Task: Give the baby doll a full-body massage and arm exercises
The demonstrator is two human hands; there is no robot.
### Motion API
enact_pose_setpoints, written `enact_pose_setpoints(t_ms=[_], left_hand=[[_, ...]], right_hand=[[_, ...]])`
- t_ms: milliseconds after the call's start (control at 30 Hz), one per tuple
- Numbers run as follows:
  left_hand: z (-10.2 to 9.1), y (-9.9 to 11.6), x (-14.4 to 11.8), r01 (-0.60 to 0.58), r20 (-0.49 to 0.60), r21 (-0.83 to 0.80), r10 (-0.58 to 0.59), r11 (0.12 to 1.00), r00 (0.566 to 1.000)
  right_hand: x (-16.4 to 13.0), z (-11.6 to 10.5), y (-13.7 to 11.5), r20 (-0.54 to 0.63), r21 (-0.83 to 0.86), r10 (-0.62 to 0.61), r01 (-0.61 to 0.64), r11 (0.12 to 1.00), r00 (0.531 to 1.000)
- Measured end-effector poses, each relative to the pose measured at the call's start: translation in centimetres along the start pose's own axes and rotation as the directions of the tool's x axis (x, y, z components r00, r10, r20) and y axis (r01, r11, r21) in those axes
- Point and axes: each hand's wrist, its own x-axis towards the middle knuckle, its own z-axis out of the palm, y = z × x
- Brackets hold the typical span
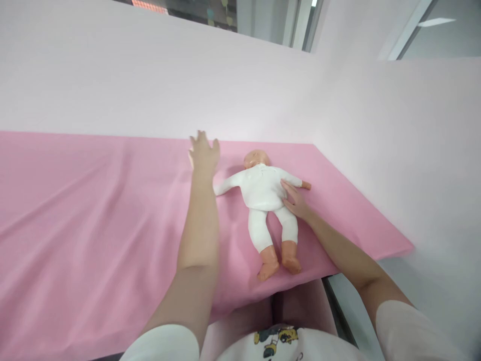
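We face two white walls (pixel 112 75) that meet beyond the far right corner of one pink-covered surface (pixel 93 215). On it, towards its right edge, lies one doll (pixel 265 198) in white clothes, stretched out flat, its head (pixel 257 158) towards the far edge and its feet (pixel 268 265) towards the near edge. We take it to be laid this way so that its whole length sits within our reach from the near side.

Our left hand (pixel 204 153) is stretched out by the far edge, left of the doll's head, its fingers spread; whether it touches the surface we cannot tell. Our right hand (pixel 295 201) lies against the doll's side, its fingers loosely parted on the white shirt (pixel 261 180) with no pinch that we can see, perhaps to steady the body.

Counting, we find one surface, one doll and two hands of our own. The doll shows two legs (pixel 259 228) and two bare feet, but only one small doll hand (pixel 306 185); its other sleeve (pixel 229 183) ends at our left forearm (pixel 199 225), so we cannot make out the second.
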Motion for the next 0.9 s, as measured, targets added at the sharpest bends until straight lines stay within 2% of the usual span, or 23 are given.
enact_pose_setpoints(t_ms=[67, 133, 200, 300, 333, 367, 500, 633, 733, 800, 833, 900], left_hand=[[2.2, 1.9, -0.7, -0.155, 0.076, -0.023, 0.156, 0.988, 0.985], [5.0, 3.7, -2.0, -0.315, 0.211, -0.05, 0.318, 0.948, 0.924], [8.0, 4.9, -3.5, -0.453, 0.355, -0.08, 0.45, 0.888, 0.819], [11.7, 5.1, -5.9, -0.609, 0.562, -0.122, 0.56, 0.784, 0.609], [12.5, 4.9, -6.4, -0.641, 0.606, -0.127, 0.571, 0.757, 0.554], [13.2, 4.6, -6.9, -0.661, 0.631, -0.124, 0.572, 0.741, 0.523], [14.0, 3.5, -7.4, -0.624, 0.611, -0.116, 0.551, 0.773, 0.569], [14.0, 3.2, -7.2, -0.601, 0.569, -0.149, 0.565, 0.785, 0.597], [13.7, 2.0, -7.6, -0.624, 0.573, -0.157, 0.585, 0.766, 0.574], [13.4, 0.7, -8.1, -0.644, 0.574, -0.171, 0.606, 0.746, 0.55], [13.2, -0.1, -8.3, -0.648, 0.571, -0.183, 0.616, 0.74, 0.542], [13.0, -1.4, -8.7, -0.64, 0.558, -0.205, 0.625, 0.741, 0.546]], right_hand=[[0.7, 0.4, -1.4, 0.08, -0.007, -0.064, 0.065, 0.998, 0.995], [2.1, 1.3, -2.5, 0.171, -0.015, -0.092, 0.096, 0.995, 0.981], [4.0, 2.5, -3.0, 0.213, -0.043, -0.09, 0.101, 0.994, 0.973], [6.5, 3.9, -2.5, 0.28, -0.096, -0.122, 0.154, 0.983, 0.952], [7.0, 4.3, -2.1, 0.281, -0.104, -0.128, 0.162, 0.981, 0.951], [7.2, 4.5, -1.7, 0.278, -0.108, -0.133, 0.168, 0.98, 0.952], [6.8, 5.1, -0.9, 0.2, -0.149, -0.14, 0.172, 0.974, 0.97], [6.0, 5.2, -1.3, 0.206, -0.278, -0.231, 0.283, 0.918, 0.951], [5.6, 4.6, -1.0, 0.276, -0.277, -0.278, 0.353, 0.894, 0.92], [5.5, 3.8, -0.2, 0.354, -0.217, -0.314, 0.404, 0.889, 0.881], [5.5, 3.5, 0.3, 0.361, -0.196, -0.337, 0.424, 0.885, 0.87], [5.6, 2.9, 1.4, 0.326, -0.177, -0.351, 0.422, 0.889, 0.878]])
